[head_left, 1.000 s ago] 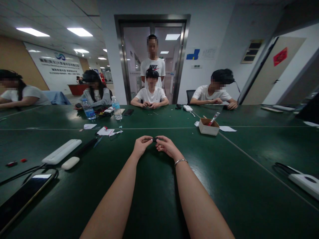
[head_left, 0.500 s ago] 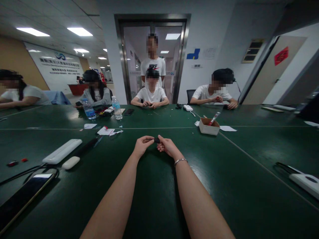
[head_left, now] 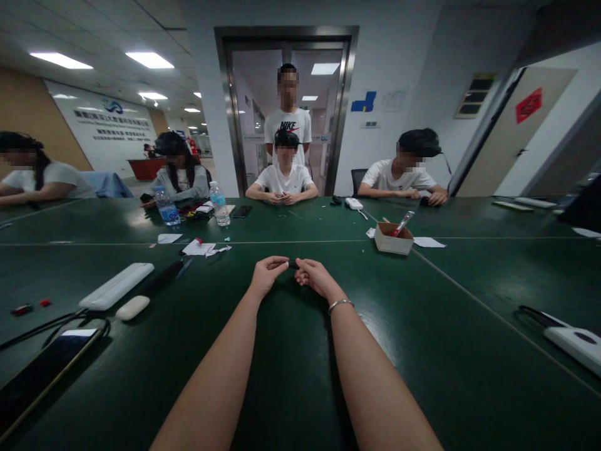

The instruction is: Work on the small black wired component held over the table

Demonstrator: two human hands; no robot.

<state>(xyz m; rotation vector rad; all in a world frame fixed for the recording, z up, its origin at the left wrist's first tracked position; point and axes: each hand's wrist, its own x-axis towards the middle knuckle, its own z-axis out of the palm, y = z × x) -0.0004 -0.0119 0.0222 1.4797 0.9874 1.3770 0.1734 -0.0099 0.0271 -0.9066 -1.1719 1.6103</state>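
Between my two hands is a small dark object [head_left: 293, 264], too small to identify. My left hand [head_left: 268, 275] pinches its left end between thumb and fingers. On the other end, the thumb and index finger of my right hand [head_left: 317, 277] are closed, the other fingers curled below. A silver bracelet [head_left: 340, 304] circles my right wrist. Both hands are over the dark green table [head_left: 295, 351], and their fingertips almost meet. The fingers partly hide the dark object.
At the left are a white power bank [head_left: 117, 286], a white case [head_left: 133, 308], a phone [head_left: 47, 373] and cables. Paper scraps [head_left: 200, 247], two bottles [head_left: 220, 203] and a small box [head_left: 393, 241] stand farther off. A white device [head_left: 575, 343] is at the right. People sit across the table.
My right thumb and index finger have shifted slightly on the dark object. The person seated across at the right has lowered a hand. The rest looks nearly the same.
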